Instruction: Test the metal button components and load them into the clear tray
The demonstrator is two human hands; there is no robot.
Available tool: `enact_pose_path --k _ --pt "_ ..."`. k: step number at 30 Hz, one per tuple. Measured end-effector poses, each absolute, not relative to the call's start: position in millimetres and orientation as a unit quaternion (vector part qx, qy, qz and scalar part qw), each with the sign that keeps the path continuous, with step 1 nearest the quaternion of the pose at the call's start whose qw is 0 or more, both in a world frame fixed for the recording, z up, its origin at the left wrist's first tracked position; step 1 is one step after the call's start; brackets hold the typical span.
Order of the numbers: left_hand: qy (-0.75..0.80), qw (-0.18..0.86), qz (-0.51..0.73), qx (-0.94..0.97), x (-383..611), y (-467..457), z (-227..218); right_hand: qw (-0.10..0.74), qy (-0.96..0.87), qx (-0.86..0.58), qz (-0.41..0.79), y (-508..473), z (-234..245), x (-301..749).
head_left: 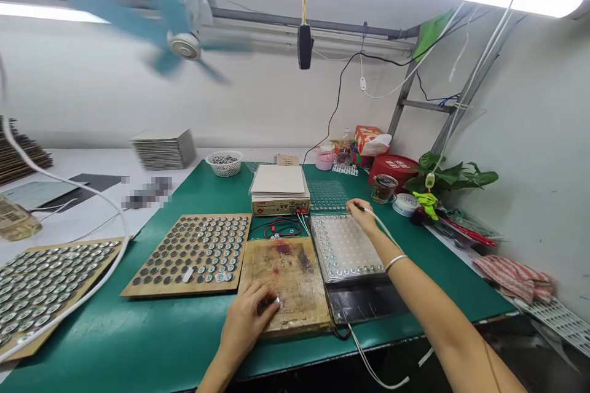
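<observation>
Left hand [244, 322] has its fingers pinched on a small silver disc [276, 300] on the stained wooden board [288, 276], while the right hand [362, 215] grips a white-corded probe [375, 216] at the far edge of the metal tray [345, 245], whose rows look mostly filled.

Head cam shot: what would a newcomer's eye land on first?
The blurred blue ceiling fan at top left stands out, as does the wooden board packed with round discs on the green bench mat. At centre, the left hand rests on a stained wooden block, while the right hand reaches a disc-filled metal tray.
</observation>
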State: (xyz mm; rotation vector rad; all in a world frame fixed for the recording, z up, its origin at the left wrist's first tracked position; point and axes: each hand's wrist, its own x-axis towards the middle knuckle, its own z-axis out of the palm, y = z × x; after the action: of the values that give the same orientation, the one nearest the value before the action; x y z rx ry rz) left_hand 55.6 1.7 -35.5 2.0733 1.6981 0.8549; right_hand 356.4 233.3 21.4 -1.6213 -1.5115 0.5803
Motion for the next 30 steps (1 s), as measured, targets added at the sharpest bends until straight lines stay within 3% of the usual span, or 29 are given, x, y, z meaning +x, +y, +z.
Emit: enact_pose_path --k 7,16,30 --pt "0.575 0.126 0.296 0.752 52 -1 -43 0.487 -0.575 -0.591 0.289 146 42 339" --pt "0.554 0.137 0.3 0.764 47 -2 -42 0.39 -0.646 -0.57 0.325 0 15 303" --pt "0.608 0.165 0.236 0.74 60 -6 -30 0.284 -0.726 -0.448 0.439 29 -24 257"
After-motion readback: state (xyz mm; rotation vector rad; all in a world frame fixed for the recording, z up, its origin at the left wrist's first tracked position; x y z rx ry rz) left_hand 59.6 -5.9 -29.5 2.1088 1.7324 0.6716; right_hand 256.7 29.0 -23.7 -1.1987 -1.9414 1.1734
